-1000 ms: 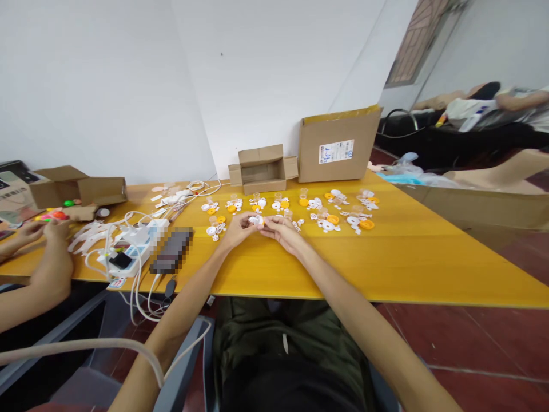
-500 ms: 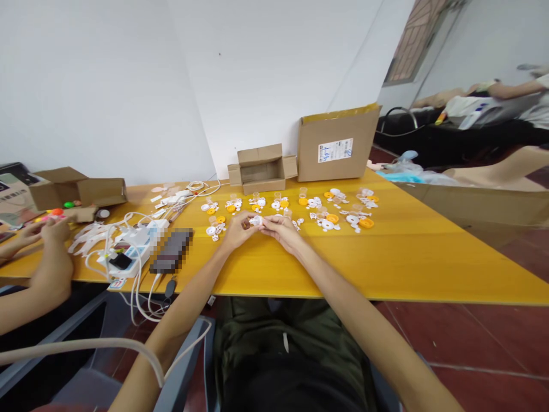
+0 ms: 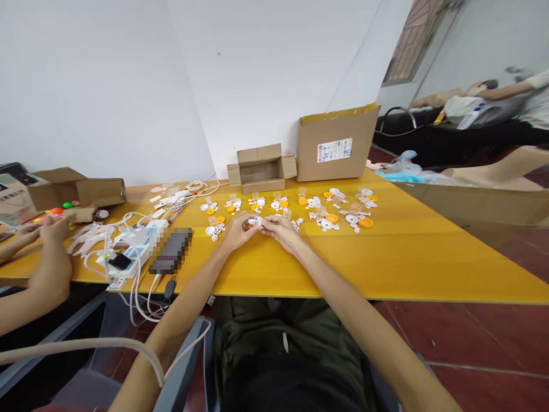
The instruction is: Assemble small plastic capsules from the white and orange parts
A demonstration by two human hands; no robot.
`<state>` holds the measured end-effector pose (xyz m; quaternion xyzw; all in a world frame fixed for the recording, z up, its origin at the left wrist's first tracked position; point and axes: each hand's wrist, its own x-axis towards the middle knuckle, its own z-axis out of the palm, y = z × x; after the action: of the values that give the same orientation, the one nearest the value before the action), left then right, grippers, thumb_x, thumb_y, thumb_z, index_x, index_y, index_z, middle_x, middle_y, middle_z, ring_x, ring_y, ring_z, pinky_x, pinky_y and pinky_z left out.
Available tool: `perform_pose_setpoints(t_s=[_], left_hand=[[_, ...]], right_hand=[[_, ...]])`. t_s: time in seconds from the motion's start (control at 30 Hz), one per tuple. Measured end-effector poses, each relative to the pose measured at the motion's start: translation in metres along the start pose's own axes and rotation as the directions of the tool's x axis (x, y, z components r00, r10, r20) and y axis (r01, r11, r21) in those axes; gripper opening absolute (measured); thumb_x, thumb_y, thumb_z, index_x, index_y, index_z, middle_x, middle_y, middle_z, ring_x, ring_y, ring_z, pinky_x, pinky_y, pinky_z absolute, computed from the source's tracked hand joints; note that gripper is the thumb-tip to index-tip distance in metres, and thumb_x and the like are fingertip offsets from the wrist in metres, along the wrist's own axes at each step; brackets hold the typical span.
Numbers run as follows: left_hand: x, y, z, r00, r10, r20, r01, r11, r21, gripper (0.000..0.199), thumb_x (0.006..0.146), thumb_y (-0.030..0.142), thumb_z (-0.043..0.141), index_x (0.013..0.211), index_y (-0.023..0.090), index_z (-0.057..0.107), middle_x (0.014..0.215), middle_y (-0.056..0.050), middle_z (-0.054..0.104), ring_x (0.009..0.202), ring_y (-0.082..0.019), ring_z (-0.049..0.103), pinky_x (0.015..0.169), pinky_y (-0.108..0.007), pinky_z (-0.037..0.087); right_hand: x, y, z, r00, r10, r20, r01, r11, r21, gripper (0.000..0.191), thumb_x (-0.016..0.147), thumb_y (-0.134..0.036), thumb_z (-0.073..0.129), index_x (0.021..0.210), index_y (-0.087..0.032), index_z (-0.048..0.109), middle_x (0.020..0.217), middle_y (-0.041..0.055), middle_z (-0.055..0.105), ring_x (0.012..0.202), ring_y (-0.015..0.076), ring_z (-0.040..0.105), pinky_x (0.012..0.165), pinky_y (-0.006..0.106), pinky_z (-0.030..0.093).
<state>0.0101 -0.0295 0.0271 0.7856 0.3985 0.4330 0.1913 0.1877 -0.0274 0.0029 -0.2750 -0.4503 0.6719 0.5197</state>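
Note:
Between my two hands is a small white plastic part (image 3: 256, 221), too small to make out in detail. My left hand (image 3: 238, 230) is closed round it from the left. From the right, the fingertips of my right hand (image 3: 279, 229) pinch the same part. Around and behind my hands lie groups of small white gear-like pieces (image 3: 215, 237), orange round pieces (image 3: 365, 222) and clear little cups (image 3: 302, 193). One clear cup (image 3: 287, 212) stands just behind my right hand, partly covered by it.
At the back of the yellow table (image 3: 386, 269) stand a small open carton (image 3: 262, 185) and a large cardboard box (image 3: 337, 149). To the left lie a power strip (image 3: 143, 252), tangled cables and a dark blurred-out object (image 3: 171, 250). A co-worker's hands (image 3: 54, 229) are at the far left.
The white part has turned slightly between my fingers. Both hands stay in nearly the same place. At the right edge, another person's arm has shifted.

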Motion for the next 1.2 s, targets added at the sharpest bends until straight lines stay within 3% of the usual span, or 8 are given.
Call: perform_pose_setpoints(t_s=[0.53, 0.87, 0.97, 1.2], left_hand=[[0.0015, 0.006, -0.0003, 1.0, -0.011, -0.009, 0.011, 0.999, 0.034, 0.015, 0.079, 0.03, 0.079, 0.09, 0.021, 0.076, 0.079, -0.002, 0.069, 0.07, -0.016, 0.059, 0.067, -0.027, 0.047], [0.0006, 0.0038, 0.0001, 1.0, -0.021, -0.005, 0.021, 0.996, 0.088, 0.018, 0.081, 0.035, 0.077, 0.093, 0.021, 0.076, 0.081, -0.003, 0.07, 0.07, -0.017, 0.059, 0.069, -0.028, 0.047], [-0.0001, 0.0043, 0.0002, 1.0, -0.008, -0.004, 0.008, 0.994, 0.105, 0.021, 0.082, 0.036, 0.076, 0.097, 0.021, 0.076, 0.084, -0.004, 0.07, 0.072, -0.018, 0.06, 0.071, -0.029, 0.049], [-0.0041, 0.0089, -0.0004, 0.999, -0.016, 0.043, 0.013, 0.997, 0.07, 0.042, 0.083, 0.032, 0.074, 0.124, 0.024, 0.067, 0.111, -0.006, 0.073, 0.087, -0.021, 0.066, 0.078, -0.03, 0.054]], right_hand=[[0.002, 0.0028, -0.0002, 0.999, -0.032, -0.009, 0.032, 0.999, 0.02, 0.032, 0.054, -0.031, 0.095, 0.079, -0.024, 0.077, 0.085, 0.0014, 0.077, 0.079, 0.0163, 0.07, 0.086, 0.033, 0.058], [0.001, 0.0007, -0.0001, 1.0, -0.011, -0.008, 0.011, 0.999, 0.042, 0.031, 0.054, -0.025, 0.095, 0.079, -0.023, 0.076, 0.085, 0.0008, 0.076, 0.08, 0.0159, 0.07, 0.088, 0.034, 0.058], [0.0002, 0.0001, 0.0006, 1.0, -0.008, -0.008, 0.008, 0.999, 0.047, 0.03, 0.055, -0.025, 0.094, 0.079, -0.023, 0.076, 0.084, 0.0007, 0.076, 0.08, 0.0158, 0.07, 0.088, 0.033, 0.058], [0.001, 0.0007, -0.0008, 1.0, -0.008, -0.018, 0.009, 0.999, 0.053, 0.027, 0.06, -0.029, 0.093, 0.08, -0.023, 0.076, 0.088, 0.0012, 0.076, 0.084, 0.0174, 0.07, 0.089, 0.035, 0.059]])
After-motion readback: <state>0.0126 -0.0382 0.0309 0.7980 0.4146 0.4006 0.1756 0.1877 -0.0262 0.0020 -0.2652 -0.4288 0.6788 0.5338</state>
